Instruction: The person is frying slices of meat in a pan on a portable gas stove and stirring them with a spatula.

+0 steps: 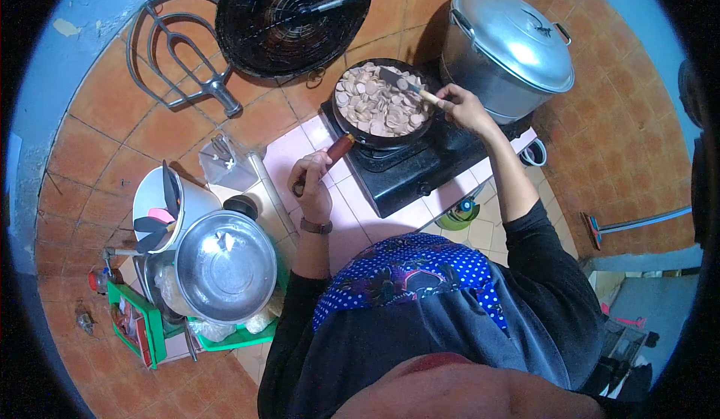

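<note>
A dark frying pan (371,141) full of thin round slices of pale food (374,101) rests on a black gas stove (388,185). My left hand (311,177), with a band on its wrist, is closed around the pan's reddish-brown handle (340,148). In my right hand (462,107) is the light-coloured handle of a spatula (428,97); its dark blade lies over the slices near the pan's far side.
A large lidded aluminium pot (478,59) stands right of the pan. Behind are a big black pan (264,31) and a metal mixer beater (216,86). At left are a white bucket of utensils (197,197), a metal bowl (228,273) and a green tray (239,337).
</note>
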`<state>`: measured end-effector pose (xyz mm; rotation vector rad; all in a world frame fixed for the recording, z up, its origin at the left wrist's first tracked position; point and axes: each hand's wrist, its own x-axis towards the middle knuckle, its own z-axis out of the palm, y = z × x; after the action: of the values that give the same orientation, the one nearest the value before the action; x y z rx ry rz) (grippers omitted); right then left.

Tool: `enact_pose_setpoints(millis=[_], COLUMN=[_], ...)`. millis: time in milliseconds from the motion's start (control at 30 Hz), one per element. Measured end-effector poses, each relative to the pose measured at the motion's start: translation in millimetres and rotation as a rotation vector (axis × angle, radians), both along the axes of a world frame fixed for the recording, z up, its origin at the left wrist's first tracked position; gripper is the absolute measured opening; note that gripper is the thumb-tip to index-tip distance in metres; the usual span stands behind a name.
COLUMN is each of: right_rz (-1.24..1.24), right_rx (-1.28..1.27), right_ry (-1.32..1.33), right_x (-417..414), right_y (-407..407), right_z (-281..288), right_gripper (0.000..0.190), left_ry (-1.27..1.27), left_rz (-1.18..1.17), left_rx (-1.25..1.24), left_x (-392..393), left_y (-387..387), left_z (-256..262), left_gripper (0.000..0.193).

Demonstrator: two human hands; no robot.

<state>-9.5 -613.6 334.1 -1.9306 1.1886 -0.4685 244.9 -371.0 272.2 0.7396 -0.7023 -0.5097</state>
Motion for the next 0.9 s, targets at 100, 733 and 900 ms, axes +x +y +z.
enact_pose_setpoints(millis=[100, 733, 900], right_rz=[0.073, 0.193, 0.310], right_rx=[-0.522, -1.077, -1.025], right_ry=[0.175, 0.545, 0.883], right_x=[12, -5, 20], right_y=[10, -9, -54], right_z=[-4, 41, 1], right_gripper=[0.013, 0.011, 0.030], left_ry=[0.013, -0.156, -0.005], left_rz=[0.021, 0.152, 0.042], left_rx=[0.005, 0.112, 0.040], left_x=[-1, -5, -5], left_y=[-1, 3, 1], left_z=[1, 3, 9], left_gripper=[0.023, 0.022, 0.022])
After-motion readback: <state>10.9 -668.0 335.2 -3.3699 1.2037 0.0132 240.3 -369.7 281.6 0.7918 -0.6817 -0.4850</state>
